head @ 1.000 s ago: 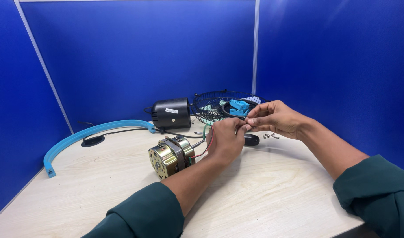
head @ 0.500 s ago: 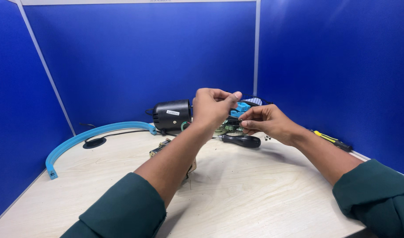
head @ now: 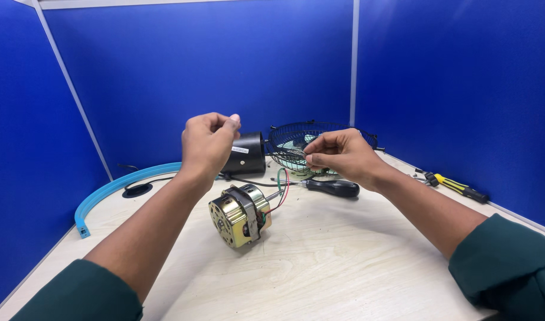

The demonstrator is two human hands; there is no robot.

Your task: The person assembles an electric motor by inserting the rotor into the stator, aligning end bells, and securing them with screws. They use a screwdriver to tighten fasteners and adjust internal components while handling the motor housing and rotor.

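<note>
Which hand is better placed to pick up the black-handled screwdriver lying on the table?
Right hand, probably: it hovers just above the black-handled screwdriver, while the left hand is farther away.

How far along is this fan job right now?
Done: the motor lies bare on the table, apart from the black housing and wire guard. In hand: left hand and right hand are raised, each pinching something too small to identify. Left: all parts lie separate, screwdriver unused.
</note>
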